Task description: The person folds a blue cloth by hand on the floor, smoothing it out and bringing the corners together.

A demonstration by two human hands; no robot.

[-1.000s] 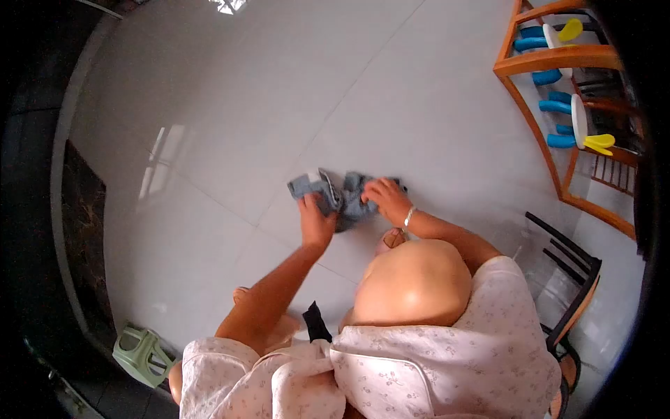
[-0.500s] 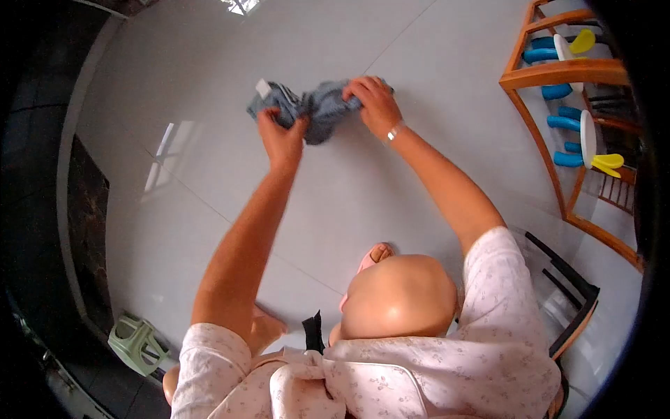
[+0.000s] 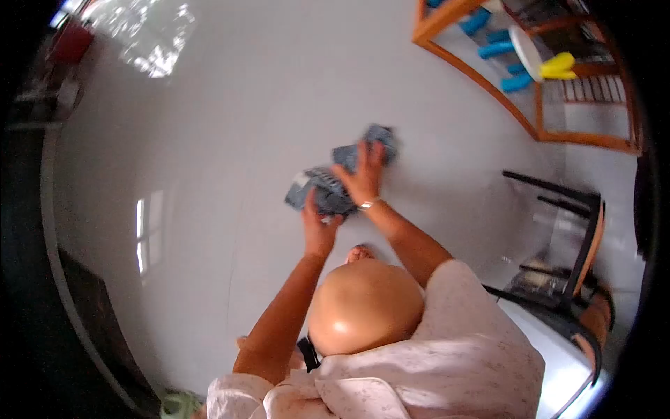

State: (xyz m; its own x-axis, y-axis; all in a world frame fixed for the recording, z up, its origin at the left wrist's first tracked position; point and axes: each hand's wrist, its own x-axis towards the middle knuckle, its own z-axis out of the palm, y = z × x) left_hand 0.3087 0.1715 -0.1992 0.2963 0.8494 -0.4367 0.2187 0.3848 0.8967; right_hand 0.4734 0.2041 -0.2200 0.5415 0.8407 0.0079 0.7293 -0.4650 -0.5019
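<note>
A bunched grey-blue cloth [image 3: 322, 190] with a pale patch at its left end is in both my hands, in front of my bent knee. My left hand [image 3: 322, 230] grips its nearer left part, thumb and fingers around the fabric. My right hand [image 3: 364, 178], with a silver band at the wrist, lies on its right part. Its thumb is spread from the fingers and the fabric bunches out past the fingertips. Motion smears the right fingers a little. Whether the cloth touches the floor, I cannot tell.
Pale glossy floor tiles [image 3: 230, 126] surround the cloth. A wooden-framed rack [image 3: 481, 80] with blue, white and yellow items [image 3: 527, 56] stands upper right. A black-framed chair [image 3: 583, 244] is to the right, and a green stool [image 3: 180, 405] shows at lower left.
Both hands have come nearer my body with the cloth and closer together. The view has shifted, so the rack sits higher and more of the chair shows.
</note>
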